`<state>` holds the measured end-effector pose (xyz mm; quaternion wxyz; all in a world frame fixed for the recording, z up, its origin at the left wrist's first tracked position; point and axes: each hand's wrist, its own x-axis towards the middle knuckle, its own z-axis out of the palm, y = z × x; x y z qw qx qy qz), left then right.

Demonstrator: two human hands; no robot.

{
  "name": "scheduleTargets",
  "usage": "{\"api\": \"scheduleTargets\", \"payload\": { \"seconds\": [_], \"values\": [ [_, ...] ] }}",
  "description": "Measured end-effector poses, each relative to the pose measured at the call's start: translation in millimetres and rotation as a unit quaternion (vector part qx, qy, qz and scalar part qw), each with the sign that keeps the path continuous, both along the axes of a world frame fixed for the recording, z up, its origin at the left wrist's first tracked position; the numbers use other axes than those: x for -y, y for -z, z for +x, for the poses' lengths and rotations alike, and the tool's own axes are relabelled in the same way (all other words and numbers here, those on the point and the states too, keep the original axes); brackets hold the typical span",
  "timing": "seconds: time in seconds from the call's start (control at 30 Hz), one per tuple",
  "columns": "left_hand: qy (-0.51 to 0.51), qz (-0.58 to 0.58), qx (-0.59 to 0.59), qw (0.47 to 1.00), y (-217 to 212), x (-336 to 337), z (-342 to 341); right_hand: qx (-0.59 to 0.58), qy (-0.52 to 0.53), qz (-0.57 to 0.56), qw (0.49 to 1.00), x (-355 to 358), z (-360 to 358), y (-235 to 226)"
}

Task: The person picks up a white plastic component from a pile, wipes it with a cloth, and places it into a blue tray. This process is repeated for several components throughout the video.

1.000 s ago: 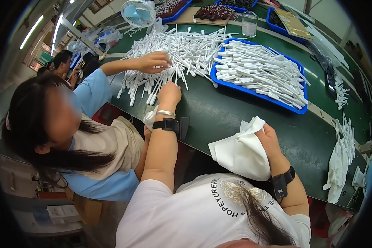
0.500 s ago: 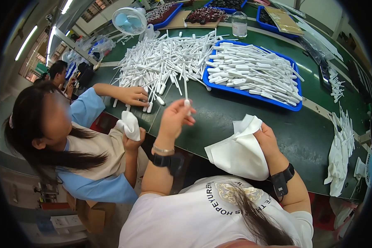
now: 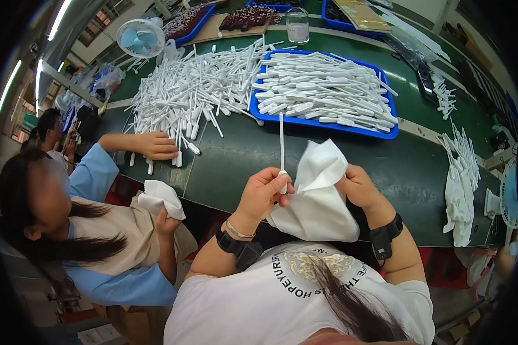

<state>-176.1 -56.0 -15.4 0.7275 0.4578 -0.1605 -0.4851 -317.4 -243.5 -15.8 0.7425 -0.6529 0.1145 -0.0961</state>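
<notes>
My left hand (image 3: 263, 192) is closed round the thick end of a slim white plastic stick (image 3: 281, 144), whose thin shaft points up and away from me. Just to its right, a white cloth (image 3: 319, 210) hangs in folds from my right hand (image 3: 361, 187), gripped between thumb and fingers. The cloth's left edge is right beside my left hand; whether they touch I cannot tell. Beyond my hands stands a blue tray (image 3: 357, 133) filled with similar sticks, most lying roughly side by side. A loose, tangled heap of sticks (image 3: 190, 86) spreads left of the tray.
At my left a co-worker's hand (image 3: 155, 146) rests by the heap; the other holds a white cloth (image 3: 160, 198). More sticks (image 3: 466, 152) and a pale cloth (image 3: 459, 213) lie at the right. A clear bottle (image 3: 297, 29) and a small fan (image 3: 141, 39) stand farther back.
My left hand has brought the stick from near the heap toward the cloth. My right hand still grips the cloth, now closer to the left hand. The whole view has shifted slightly.
</notes>
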Motion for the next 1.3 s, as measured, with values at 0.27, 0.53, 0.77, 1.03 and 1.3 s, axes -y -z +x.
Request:
{"api": "scheduleTargets", "payload": {
  "seconds": [0.27, 0.53, 0.77, 1.03, 1.3],
  "values": [
    [0.001, 0.008, 0.025, 1.0, -1.7, 8.6, -5.3, -0.012, -0.051, -0.085, 0.995, -0.8, 0.0, -7.9],
    [-0.032, 0.014, 0.281, 0.959, 6.2, 38.9, -27.6, -0.02, 0.033, -0.136, 0.99, -8.1, -0.9, -8.7],
    [0.017, 0.028, 0.362, 0.932, 4.0, 44.8, -47.0, 0.065, 0.109, -0.175, 0.976, -19.2, 2.6, 5.9],
    [0.035, 0.091, 0.468, 0.878, -15.3, 41.9, -53.2, 0.102, 0.197, 0.236, 0.946, 8.3, -5.2, -19.3],
    [-0.057, 0.005, 0.674, 0.736, -18.9, 46.6, -40.9, 0.074, 0.095, 0.031, 0.992, -16.8, -1.6, -10.7]
  ]
}}
